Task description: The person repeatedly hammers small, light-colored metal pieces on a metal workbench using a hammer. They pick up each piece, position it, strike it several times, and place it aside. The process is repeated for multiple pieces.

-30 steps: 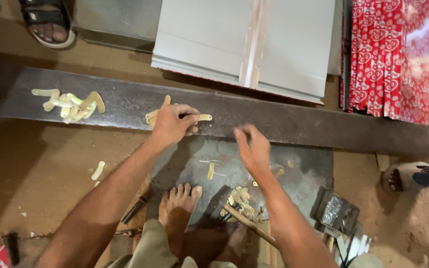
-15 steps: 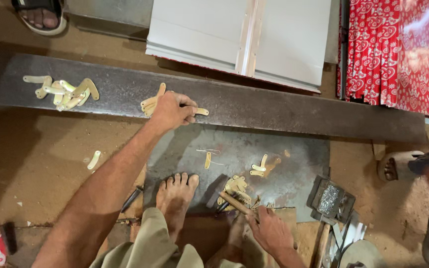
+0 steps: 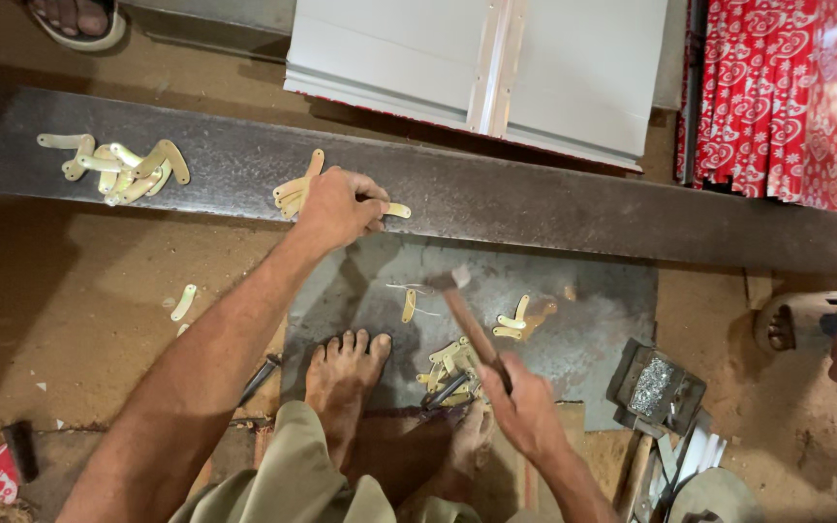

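Right hand [image 3: 525, 407] low near the bottom edge of the flat grey steel floor plate [image 3: 593, 291], clenched round the wooden handle of a small hammer [image 3: 472, 324], head raised over the plate; a second ago that hand was open and empty above the plate, half a second ago down at the tools, so the hammer is freshly picked up and a strike looks ready. Bare foot [image 3: 341, 373] on the plate, loose pale brass strip pieces [image 3: 449, 360] beside it. Farther out, left hand [image 3: 336, 205] unmoved, pressing a flat brass strip [image 3: 394, 209] on the long dark steel bar [image 3: 554, 199]. Small brass heap [image 3: 118, 165] near the bar's left end.
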Demonstrator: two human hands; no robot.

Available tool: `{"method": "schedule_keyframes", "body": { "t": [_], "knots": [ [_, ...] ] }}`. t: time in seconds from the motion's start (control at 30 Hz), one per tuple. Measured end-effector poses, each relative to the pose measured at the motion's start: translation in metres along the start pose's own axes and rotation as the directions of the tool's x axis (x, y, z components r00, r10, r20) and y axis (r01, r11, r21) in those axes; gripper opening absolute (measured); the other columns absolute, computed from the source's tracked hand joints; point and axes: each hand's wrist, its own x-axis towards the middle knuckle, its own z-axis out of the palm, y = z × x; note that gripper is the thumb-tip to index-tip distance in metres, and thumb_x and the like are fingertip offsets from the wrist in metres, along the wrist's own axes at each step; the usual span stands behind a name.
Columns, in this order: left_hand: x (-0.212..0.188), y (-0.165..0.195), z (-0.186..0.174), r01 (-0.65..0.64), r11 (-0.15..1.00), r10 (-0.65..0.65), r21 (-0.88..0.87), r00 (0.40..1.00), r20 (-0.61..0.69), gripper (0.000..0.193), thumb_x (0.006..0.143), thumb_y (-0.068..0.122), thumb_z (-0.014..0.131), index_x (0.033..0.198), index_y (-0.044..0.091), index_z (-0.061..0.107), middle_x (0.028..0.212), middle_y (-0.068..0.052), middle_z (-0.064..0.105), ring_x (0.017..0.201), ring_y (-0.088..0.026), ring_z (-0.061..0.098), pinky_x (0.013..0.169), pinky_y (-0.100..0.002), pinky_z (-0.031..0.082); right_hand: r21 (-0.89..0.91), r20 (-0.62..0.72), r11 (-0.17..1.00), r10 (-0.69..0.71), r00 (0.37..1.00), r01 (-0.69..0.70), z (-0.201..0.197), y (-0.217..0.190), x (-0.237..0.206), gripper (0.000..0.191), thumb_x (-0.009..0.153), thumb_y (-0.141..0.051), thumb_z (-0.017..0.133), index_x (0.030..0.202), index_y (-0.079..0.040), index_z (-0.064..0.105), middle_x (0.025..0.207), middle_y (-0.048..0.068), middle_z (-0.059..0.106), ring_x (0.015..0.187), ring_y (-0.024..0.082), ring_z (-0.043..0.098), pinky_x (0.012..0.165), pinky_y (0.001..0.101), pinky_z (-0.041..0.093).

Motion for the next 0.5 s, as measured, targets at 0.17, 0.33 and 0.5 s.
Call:
{"method": "schedule_keyframes", "body": {
  "t": [0.17, 0.33, 0.5],
  "knots": [
    [-0.001, 0.003, 0.003, -0.082, 0.978, 0.096, 0.19, 0.993, -0.068, 0.013, 0.084, 0.015, 0.072, 0.087, 0.005, 0.08, 0.07, -0.01, 0.078, 0.061, -0.017, 0.075, 0.066, -0.031, 0.059, 0.004, -0.144, 0.991, -0.128, 0.981, 0.13, -0.008, -0.03, 0.029, 0.034, 0.1, -0.036, 0.059, 0.094, -0.002, 0.06, 0.067, 0.017, 0.066, 0.064, 0.04, 0.067, 0.057, 0.0484, 0.05],
    [-0.008, 0.014, 0.006, -0.245, 0.816, 0.382, 0.523, 0.908, -0.171, 0.015, 0.078, 0.017, 0.079, 0.081, 0.002, 0.08, 0.081, -0.02, 0.075, 0.079, -0.038, 0.072, 0.077, -0.047, 0.057, -0.059, -0.191, 0.988, -0.15, 0.97, 0.142, -0.01, -0.051, 0.049, 0.034, 0.102, -0.035, 0.057, 0.095, -0.001, 0.055, 0.065, 0.022, 0.06, 0.06, 0.044, 0.06, 0.054, 0.0502, 0.044],
    [-0.016, 0.033, 0.005, -0.06, 0.807, 0.209, 0.588, 0.959, -0.19, 0.026, 0.079, 0.023, 0.082, 0.089, 0.001, 0.072, 0.085, -0.025, 0.072, 0.085, -0.043, 0.069, 0.075, -0.052, 0.056, -0.021, 0.018, 0.998, 0.066, 0.998, -0.066, -0.008, -0.033, 0.031, 0.035, 0.098, -0.039, 0.052, 0.096, -0.005, 0.057, 0.062, 0.022, 0.063, 0.056, 0.043, 0.066, 0.054, 0.0502, 0.048]
  ]
}}
